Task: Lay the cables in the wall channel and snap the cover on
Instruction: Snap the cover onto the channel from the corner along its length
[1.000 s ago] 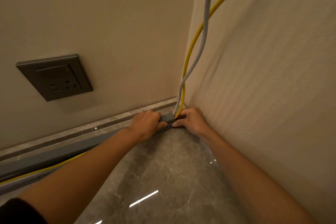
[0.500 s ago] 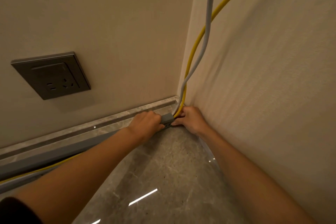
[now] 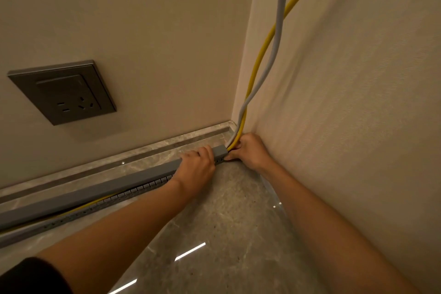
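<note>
Two hands at frame centre: left hand (image 3: 196, 169) grips grey channel cover (image 3: 133, 178); right hand (image 3: 250, 153) pinches yellow cable (image 3: 259, 59) and grey cable (image 3: 274, 50).

We look down into a room corner where a grey cover (image 3: 114, 185) lies along the slotted wall channel (image 3: 133, 192) at the foot of the left wall. Our left hand (image 3: 196, 169) rests on top of the cover near its corner end, fingers (image 3: 191, 154) curled over its far edge. Our right hand (image 3: 250, 150) is just beside that end, against the right wall, pinching at the spot where the yellow cable (image 3: 259, 59) and the grey cable (image 3: 274, 50) come down the corner and enter the channel. Further left the yellow cable shows between cover and channel. A dark wall socket (image 3: 64, 92) sits on the left wall above a stone skirting (image 3: 143, 153). The floor (image 3: 214, 234) is glossy marble.
</note>
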Motion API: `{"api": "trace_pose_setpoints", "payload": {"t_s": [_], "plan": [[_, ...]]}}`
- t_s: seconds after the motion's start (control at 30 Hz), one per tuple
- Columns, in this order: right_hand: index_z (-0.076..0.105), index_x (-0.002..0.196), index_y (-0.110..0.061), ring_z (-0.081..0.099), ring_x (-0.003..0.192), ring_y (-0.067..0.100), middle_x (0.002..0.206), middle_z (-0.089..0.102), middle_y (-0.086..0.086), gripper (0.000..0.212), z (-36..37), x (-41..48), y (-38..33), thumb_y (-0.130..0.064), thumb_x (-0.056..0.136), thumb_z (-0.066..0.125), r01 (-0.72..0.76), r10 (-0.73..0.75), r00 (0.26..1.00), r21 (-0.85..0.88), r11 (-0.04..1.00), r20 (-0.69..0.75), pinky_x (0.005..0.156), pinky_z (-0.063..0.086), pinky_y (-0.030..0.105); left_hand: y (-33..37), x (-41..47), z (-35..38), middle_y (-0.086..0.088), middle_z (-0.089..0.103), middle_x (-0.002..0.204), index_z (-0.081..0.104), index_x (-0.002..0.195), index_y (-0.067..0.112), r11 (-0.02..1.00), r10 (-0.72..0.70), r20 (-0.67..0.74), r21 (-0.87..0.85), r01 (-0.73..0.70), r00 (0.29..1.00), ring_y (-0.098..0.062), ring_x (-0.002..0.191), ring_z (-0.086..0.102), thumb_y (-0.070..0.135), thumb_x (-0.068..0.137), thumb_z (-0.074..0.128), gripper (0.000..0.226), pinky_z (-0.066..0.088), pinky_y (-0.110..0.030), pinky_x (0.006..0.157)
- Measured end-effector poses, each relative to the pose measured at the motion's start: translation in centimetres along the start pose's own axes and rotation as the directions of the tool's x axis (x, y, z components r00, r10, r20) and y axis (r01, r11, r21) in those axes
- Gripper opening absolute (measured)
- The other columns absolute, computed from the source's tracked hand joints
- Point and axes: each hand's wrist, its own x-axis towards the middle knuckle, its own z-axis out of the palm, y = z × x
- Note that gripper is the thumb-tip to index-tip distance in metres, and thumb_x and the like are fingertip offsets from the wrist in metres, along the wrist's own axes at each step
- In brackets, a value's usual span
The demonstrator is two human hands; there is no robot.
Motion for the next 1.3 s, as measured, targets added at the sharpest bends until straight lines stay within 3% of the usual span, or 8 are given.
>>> {"api": "trace_pose_setpoints", "payload": {"t_s": [0.2,0.37,0.47,0.53,0.8,0.93,1.1,1.3], "plan": [[0.068,0.095,0.010,0.053,0.047,-0.009,0.095,0.070,0.022,0.027,-0.2,0.1,-0.2,0.004,0.069,0.075,0.005,-0.005,1.000,0.014,1.000,0.014,0.049,0.039,-0.002,-0.2,0.1,-0.3,-0.013,0.064,0.062,0.072,0.083,-0.003,0.999,-0.025,-0.129,-0.024,0.022,0.991,-0.029,0.041,0.060,0.022,0.054,0.081,0.039,0.051,-0.031,0.038],[0.069,0.096,0.006,0.054,0.049,-0.008,0.082,0.072,0.007,0.026,-0.3,0.3,0.1,0.002,0.070,0.074,0.010,-0.010,0.999,0.002,1.000,0.045,0.053,0.041,0.000,0.0,0.0,-1.5,-0.024,0.054,0.110,0.037,0.126,-0.009,0.992,0.066,-0.024,-0.108,-0.068,0.998,-0.036,0.093,0.063,0.002,0.095,0.026,0.035,0.052,-0.045,0.078],[0.064,0.076,-0.007,0.054,0.043,-0.014,0.042,0.059,-0.023,0.015,-0.5,0.2,0.2,0.007,0.073,0.071,-0.013,0.011,0.996,0.022,1.000,0.091,0.050,0.039,0.000,0.0,0.3,-1.3,-0.023,0.052,0.113,0.034,0.127,-0.007,0.983,0.072,-0.057,-0.162,-0.081,0.996,-0.035,0.097,0.060,0.001,0.096,0.021,0.035,0.051,-0.047,0.081],[0.056,0.067,-0.016,0.053,0.043,-0.016,0.038,0.055,-0.026,0.029,-0.5,0.1,0.1,0.009,0.074,0.069,-0.006,0.005,0.996,0.017,1.000,0.093,0.049,0.038,0.000,0.0,0.1,-1.4,-0.022,0.052,0.112,0.036,0.126,-0.008,0.979,0.064,-0.068,-0.189,-0.076,0.996,-0.034,0.096,0.060,-0.001,0.095,0.020,0.035,0.052,-0.046,0.080],[0.065,0.093,0.003,0.053,0.043,-0.015,0.061,0.058,-0.006,0.018,-0.4,0.1,0.4,0.008,0.076,0.066,0.010,-0.012,0.998,0.025,1.000,0.067,0.056,0.044,0.006,0.0,-0.9,-2.9,-0.028,0.066,0.095,0.054,0.123,-0.003,0.999,-0.035,-0.025,-0.005,0.035,0.999,-0.039,0.073,0.068,0.004,0.089,0.020,0.048,0.057,-0.042,0.064],[0.065,0.091,0.004,0.052,0.041,-0.015,0.039,0.058,-0.017,0.017,-0.4,0.2,0.3,0.011,0.076,0.064,0.002,-0.004,0.998,0.048,0.999,0.061,0.051,0.041,0.001,0.7,-1.1,-2.5,-0.044,0.036,0.128,-0.002,0.143,-0.007,0.992,0.085,0.056,-0.101,-0.079,0.995,-0.058,0.106,0.051,0.004,0.098,0.013,0.048,0.045,-0.059,0.088],[0.066,0.095,0.011,0.053,0.041,-0.013,0.059,0.070,-0.004,0.023,-0.2,0.5,0.5,0.012,0.072,0.067,-0.007,0.005,0.999,0.067,0.998,0.040,0.057,0.046,0.006,0.4,-0.7,-2.7,-0.039,0.057,0.106,0.030,0.137,-0.011,0.999,0.021,-0.105,0.040,-0.017,0.994,-0.051,0.088,0.063,-0.005,0.085,0.007,0.057,0.054,-0.055,0.076],[0.064,0.101,0.014,0.053,0.041,-0.015,0.060,0.068,-0.002,0.026,-0.1,0.2,0.4,0.014,0.075,0.064,-0.033,0.029,0.999,0.103,0.994,0.040,0.051,0.043,-0.001,1.2,-0.1,-2.9,-0.046,0.041,0.122,0.003,0.138,-0.019,0.993,0.102,0.007,-0.061,-0.102,0.995,-0.058,0.107,0.050,-0.003,0.097,0.014,0.045,0.041,-0.063,0.092]]}}
